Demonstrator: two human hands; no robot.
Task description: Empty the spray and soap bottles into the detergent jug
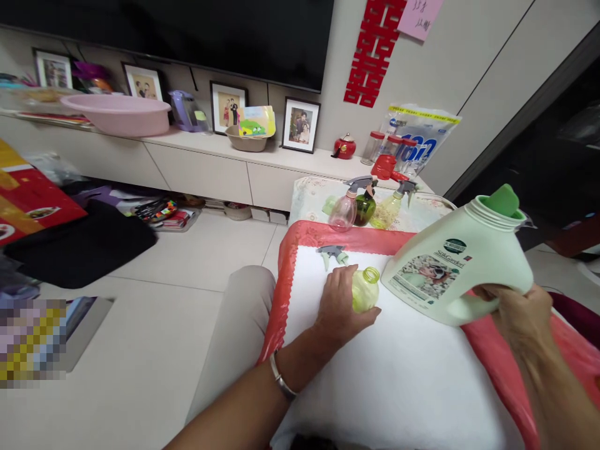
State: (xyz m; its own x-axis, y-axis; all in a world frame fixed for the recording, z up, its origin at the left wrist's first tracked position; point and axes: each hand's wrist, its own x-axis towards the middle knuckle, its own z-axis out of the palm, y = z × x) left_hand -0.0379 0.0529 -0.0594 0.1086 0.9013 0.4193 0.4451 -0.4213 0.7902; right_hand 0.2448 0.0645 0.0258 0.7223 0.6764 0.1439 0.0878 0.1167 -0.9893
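Over the white cloth (375,381), my left hand (341,306) grips the uncapped yellow-green bottle (366,291); I'd steady it upright and tip slowly. My right hand (520,312), clenched round the handle of the big jug (450,262), has room above the red edge (497,369).

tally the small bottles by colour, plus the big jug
Pink bottle: 1
Dark green bottle: 1
Yellow: 2, rear bottle and open bottle in left hand
Pale green jug, in right hand: 1
Total: 5
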